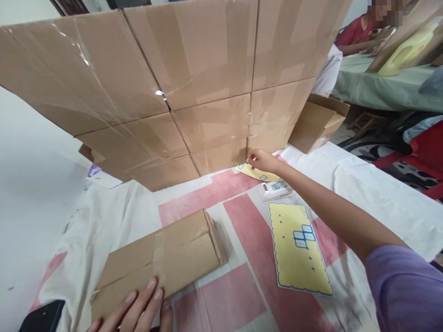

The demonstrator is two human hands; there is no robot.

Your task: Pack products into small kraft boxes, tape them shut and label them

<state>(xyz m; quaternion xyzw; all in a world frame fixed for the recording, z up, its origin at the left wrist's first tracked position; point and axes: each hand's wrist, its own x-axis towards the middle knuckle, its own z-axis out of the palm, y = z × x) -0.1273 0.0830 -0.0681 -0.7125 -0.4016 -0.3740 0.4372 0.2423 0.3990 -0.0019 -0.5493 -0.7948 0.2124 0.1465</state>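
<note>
My left hand (141, 306) lies flat with fingers stretched out on the near edge of a taped cardboard box (162, 256) on the cloth. My right hand (261, 160) reaches far forward, its fingers pinched at the edge of a yellow sticker sheet (258, 174) lying at the foot of the stacked cardboard boxes (194, 83). A second, larger yellow sticker sheet (297, 249) with a few blue-edged labels lies flat under my right forearm. A small white device (276, 189) sits between the two sheets.
A white and pink cloth (242, 295) covers the surface. A dark phone (43, 317) lies at the near left corner. An open carton (320, 122) stands at the right of the stack. Beyond it, another person in red (356, 32) sits at a table covered in green.
</note>
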